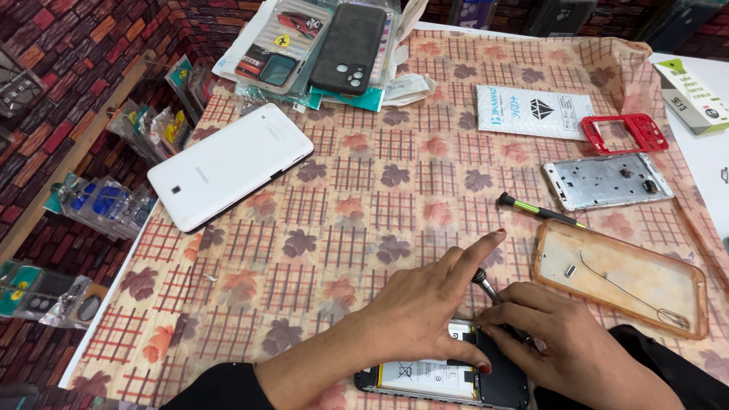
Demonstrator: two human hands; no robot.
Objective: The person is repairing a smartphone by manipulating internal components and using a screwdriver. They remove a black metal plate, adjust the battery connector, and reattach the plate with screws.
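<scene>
The left hand [425, 304] presses down on the opened black phone with its white battery [448, 380], while the right hand [562, 334] pinches a small silver-tipped screwdriver [486, 287] over it.

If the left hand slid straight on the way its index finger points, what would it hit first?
Most likely the green-and-black screwdriver lying on the checked cloth; the left hand points its index finger up and right towards it. Beyond lies the bare metal phone frame. Depth is hard to judge.
</scene>
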